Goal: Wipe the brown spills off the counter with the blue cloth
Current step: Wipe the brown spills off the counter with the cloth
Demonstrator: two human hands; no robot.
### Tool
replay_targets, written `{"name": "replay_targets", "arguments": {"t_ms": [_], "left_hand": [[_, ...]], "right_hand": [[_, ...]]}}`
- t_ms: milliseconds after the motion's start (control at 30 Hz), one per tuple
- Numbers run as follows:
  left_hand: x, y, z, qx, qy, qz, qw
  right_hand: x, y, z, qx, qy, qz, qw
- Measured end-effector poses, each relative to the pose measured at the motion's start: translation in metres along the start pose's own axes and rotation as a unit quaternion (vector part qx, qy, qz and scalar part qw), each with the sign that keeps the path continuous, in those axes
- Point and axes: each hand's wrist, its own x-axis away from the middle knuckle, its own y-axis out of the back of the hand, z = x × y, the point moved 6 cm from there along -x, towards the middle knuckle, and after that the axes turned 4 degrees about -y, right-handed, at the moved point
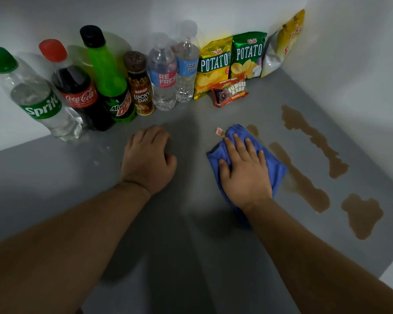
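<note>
- head view, centre right: my right hand lies flat on the blue cloth, fingers straight and spread, pressing it to the grey counter rather than gripping it; the cloth's right edge touches the nearest brown streak.
- head view, right: a longer brown streak near the wall, a brown blotch toward the front edge and a small brown spot just beyond the cloth lie unwiped.
- head view, centre left: my left hand rests on the counter, fingers loosely curled, holding nothing, well apart from the spills.
- head view, back: bottles, the sprite bottle leftmost, and snack packs, the fudgee barr pack foremost, line the wall.
- risk, as i judge it: with only a flat palm on it, the cloth may bunch or slip out and smear the liquid wider; a long push forward could carry it into the fudgee barr pack, and a sweep right could drive liquid off the counter's edge.
</note>
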Motion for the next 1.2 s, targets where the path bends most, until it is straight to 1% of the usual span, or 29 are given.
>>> {"name": "replay_targets", "arguments": {"t_ms": [100,200,267,333,367,433,500,533,600,667,733,833,900,967,1033,1100,1167,1200], "left_hand": [[0.0,-0.005,0.001,-0.011,-0.001,0.005,1.0],[-0.001,-0.005,-0.002,-0.01,-0.005,0.005,1.0],[-0.001,-0.004,-0.003,-0.006,-0.003,0.005,1.0],[0.0,-0.004,-0.002,-0.004,0.002,0.008,1.0],[0.0,-0.004,-0.002,-0.001,0.002,0.008,1.0],[0.001,-0.003,-0.001,0.005,0.002,0.009,1.0],[0.0,-0.004,-0.001,0.004,0.001,0.011,1.0],[0.0,-0.004,-0.001,0.002,0.001,0.012,1.0],[0.0,-0.005,0.0,0.004,0.001,0.012,1.0],[-0.001,-0.004,0.0,0.009,0.001,0.011,1.0],[-0.001,-0.004,0.001,0.014,-0.001,0.013,1.0],[0.0,-0.005,0.001,0.018,0.0,0.014,1.0],[0.001,-0.004,0.0,0.02,0.0,0.014,1.0],[0.0,-0.003,-0.001,0.019,0.001,0.016,1.0],[0.0,-0.002,-0.001,0.022,0.004,0.017,1.0],[-0.001,-0.002,-0.001,0.021,0.006,0.017,1.0],[0.0,-0.002,0.0,0.021,0.004,0.015,1.0],[0.0,-0.002,0.0,0.021,0.003,0.013,1.0]], "right_hand": [[0.034,-0.008,0.009,0.016,0.009,0.009,1.0],[0.053,-0.018,0.036,0.034,0.074,0.02,0.996],[0.04,-0.019,0.053,0.029,0.118,0.03,0.992],[0.013,-0.015,0.063,0.036,0.139,0.024,0.989],[-0.003,-0.012,0.061,0.039,0.128,0.021,0.991],[-0.028,-0.007,0.051,0.036,0.07,0.017,0.997],[-0.033,-0.008,0.043,0.03,0.018,0.009,0.999],[-0.027,-0.01,0.044,0.029,0.017,0.006,0.999],[-0.006,-0.012,0.044,0.028,0.063,0.006,0.998],[0.016,-0.013,0.035,0.023,0.121,0.029,0.992],[0.019,-0.01,0.018,0.027,0.147,0.053,0.987],[-0.011,-0.003,0.009,0.04,0.099,0.028,0.994],[-0.04,-0.003,0.027,0.047,0.073,0.021,0.996],[-0.055,-0.005,0.049,0.051,0.067,0.024,0.996],[-0.049,-0.007,0.062,0.054,0.097,0.026,0.994],[-0.026,-0.007,0.06,0.046,0.161,0.04,0.985],[-0.006,-0.004,0.042,0.034,0.203,0.049,0.977],[-0.004,-0.001,0.028,0.039,0.206,0.046,0.977]]}}
